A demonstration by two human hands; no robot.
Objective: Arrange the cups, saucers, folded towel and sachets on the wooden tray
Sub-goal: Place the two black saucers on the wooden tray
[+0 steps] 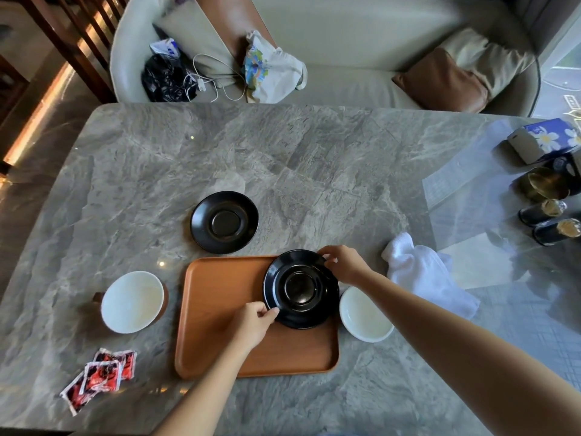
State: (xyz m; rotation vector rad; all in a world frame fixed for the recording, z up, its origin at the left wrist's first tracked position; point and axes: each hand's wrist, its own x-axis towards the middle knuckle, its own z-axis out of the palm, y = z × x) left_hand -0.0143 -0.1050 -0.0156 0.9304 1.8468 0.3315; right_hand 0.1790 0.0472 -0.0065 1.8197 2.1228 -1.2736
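Both hands pinch one black saucer [301, 289] by opposite rims, the left hand [251, 322] near, the right hand [344, 265] far, over the wooden tray's [220, 309] far right corner. The second saucer [224, 222] lies on the bench [314, 158], beyond the tray, up-left, probably nearer the left hand.

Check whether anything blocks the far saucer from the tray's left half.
Nothing visible: the far saucer sits just beyond the tray, whose left half is bare. Left hand and right hand hold the other saucer.

left hand [251, 325], right hand [344, 265] pinching saucer [301, 289], tray [220, 309] beneath
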